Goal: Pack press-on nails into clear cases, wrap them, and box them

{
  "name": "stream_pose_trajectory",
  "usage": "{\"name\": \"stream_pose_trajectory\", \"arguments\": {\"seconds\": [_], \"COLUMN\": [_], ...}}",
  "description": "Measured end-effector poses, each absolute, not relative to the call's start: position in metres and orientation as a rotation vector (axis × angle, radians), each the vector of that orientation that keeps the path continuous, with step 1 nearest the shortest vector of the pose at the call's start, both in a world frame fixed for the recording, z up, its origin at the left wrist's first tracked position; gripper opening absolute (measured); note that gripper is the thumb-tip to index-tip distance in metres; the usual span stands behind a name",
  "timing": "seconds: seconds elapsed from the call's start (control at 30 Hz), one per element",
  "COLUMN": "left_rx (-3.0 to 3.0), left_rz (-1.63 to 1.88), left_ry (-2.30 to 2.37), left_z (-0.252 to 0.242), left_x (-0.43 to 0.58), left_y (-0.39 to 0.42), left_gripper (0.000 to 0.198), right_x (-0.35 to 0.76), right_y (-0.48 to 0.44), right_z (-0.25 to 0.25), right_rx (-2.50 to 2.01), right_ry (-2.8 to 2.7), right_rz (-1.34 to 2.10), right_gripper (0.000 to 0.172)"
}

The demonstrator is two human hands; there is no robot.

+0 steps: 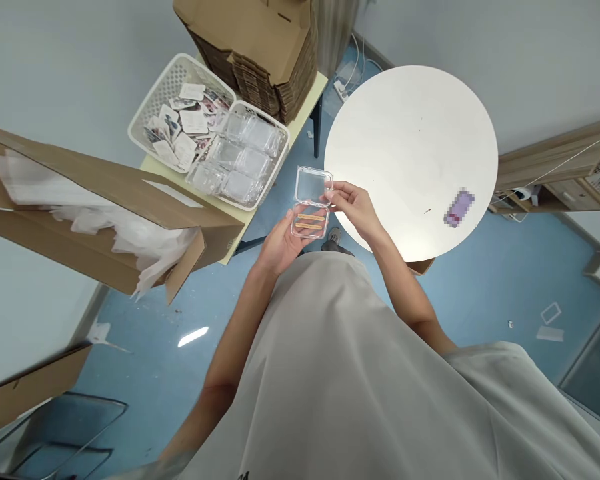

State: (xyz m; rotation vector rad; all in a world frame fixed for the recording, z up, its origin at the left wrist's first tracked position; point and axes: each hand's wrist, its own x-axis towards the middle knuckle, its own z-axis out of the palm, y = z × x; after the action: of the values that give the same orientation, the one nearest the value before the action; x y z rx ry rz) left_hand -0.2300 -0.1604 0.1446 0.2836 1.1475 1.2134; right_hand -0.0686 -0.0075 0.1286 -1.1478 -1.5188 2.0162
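Observation:
A small clear plastic case (310,231) lies hinged apart in front of me, its two halves one above the other. Two thin orange-brown strips show in its lower half. My left hand (283,243) is closed around that lower half from the left and below. With its fingers pinched, my right hand (353,205) grips the right edge of the clear lid (311,183). To the upper left, a white basket (286,143) holds several clear plastic cases (253,163). Beside it, another white basket (140,120) contains many printed cards (194,122).
Flattened cardboard boxes (260,40) are stacked on the yellowish table (307,100) behind the baskets. An open carton (215,230) with white plastic sheeting (130,230) stands at left. A round white table (405,147) is on the right, carrying a blurred purple item (459,208).

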Motion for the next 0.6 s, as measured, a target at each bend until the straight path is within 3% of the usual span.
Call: {"name": "stream_pose_trajectory", "arguments": {"seconds": [0.3,0.6], "left_rx": [0.248,0.239], "left_rz": [1.135,1.062], "left_ry": [1.169,1.375], "left_z": [0.126,0.102], "left_x": [-0.214,-0.191], "left_y": [-0.129,-0.099], "left_gripper": [0.075,0.074], "right_x": [-0.044,0.007], "right_y": [-0.005,0.047], "right_z": [0.104,0.039], "right_rx": [-1.288,-1.53], "right_ry": [-1.294,-1.079], "right_rz": [2.061,1.934], "right_gripper": [0.065,0.058]}}
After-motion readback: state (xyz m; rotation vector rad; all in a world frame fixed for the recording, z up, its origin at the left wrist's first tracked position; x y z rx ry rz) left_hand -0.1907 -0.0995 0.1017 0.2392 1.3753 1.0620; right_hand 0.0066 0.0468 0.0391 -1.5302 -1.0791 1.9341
